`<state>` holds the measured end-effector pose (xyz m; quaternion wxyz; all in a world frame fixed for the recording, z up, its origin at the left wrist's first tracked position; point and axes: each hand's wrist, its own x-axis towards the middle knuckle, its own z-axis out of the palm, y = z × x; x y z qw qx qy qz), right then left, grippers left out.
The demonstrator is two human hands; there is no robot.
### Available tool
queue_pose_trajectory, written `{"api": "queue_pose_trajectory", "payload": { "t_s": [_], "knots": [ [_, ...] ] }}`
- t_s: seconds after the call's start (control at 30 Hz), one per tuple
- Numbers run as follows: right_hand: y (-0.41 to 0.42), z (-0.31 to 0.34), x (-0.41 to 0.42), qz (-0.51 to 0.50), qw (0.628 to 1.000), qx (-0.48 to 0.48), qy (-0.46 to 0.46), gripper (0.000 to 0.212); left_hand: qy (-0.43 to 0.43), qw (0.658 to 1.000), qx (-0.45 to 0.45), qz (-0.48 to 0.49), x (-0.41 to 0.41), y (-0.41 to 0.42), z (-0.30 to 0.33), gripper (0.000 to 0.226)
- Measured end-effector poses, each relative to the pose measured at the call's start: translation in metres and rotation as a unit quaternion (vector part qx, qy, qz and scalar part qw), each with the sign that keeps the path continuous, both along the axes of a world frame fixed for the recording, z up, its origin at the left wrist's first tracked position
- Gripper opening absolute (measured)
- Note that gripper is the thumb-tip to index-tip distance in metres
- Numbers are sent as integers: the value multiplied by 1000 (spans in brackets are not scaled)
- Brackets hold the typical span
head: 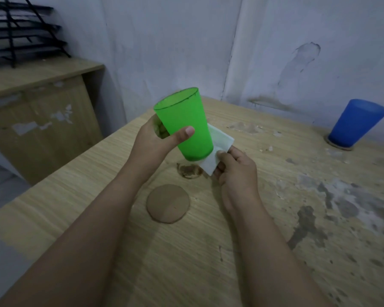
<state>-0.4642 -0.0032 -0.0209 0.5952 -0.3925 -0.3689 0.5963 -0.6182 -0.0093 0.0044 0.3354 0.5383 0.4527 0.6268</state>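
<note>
My left hand (152, 140) grips a green plastic cup (184, 120) and holds it tilted in the air above the wooden table (242, 251). My right hand (235, 171) pinches a folded white tissue (217, 151) against the cup's lower right side, near its base. A round brown coaster (168, 203) lies flat on the table below the hands. A dark ring-shaped stain (190, 171) marks the table just under the cup.
A blue cup (356, 122) stands on another coaster (338, 145) at the table's far right, by the wall. A wooden cabinet (38, 111) with a black wire rack (20, 29) on top stands at the left. The table's right half is blotched and worn.
</note>
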Motion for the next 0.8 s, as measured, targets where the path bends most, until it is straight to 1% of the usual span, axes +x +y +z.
{"api": "queue_pose_trajectory", "payload": {
  "t_s": [0.1, 0.23, 0.33, 0.57, 0.8],
  "knots": [
    [-2, 0, -2, 49, 998, 0, 40, 27, -15, 1000, 0, -8, 4, -1, -1, 40],
    [-3, 1, -2, 81, 991, -18, 101, 27, -24, 1000, 11, -12, 9, -3, 1, 57],
    [-5, 3, -3, 100, 987, -24, 121, 25, -26, 999, 23, -5, 13, -4, 2, 58],
    [-10, 5, -4, 160, 976, -50, 137, 25, -31, 998, 53, 31, 15, -4, 4, 57],
    [-7, 6, 3, 141, 979, -69, 133, 25, -28, 997, 55, 44, 9, -2, 1, 59]
  ]
}}
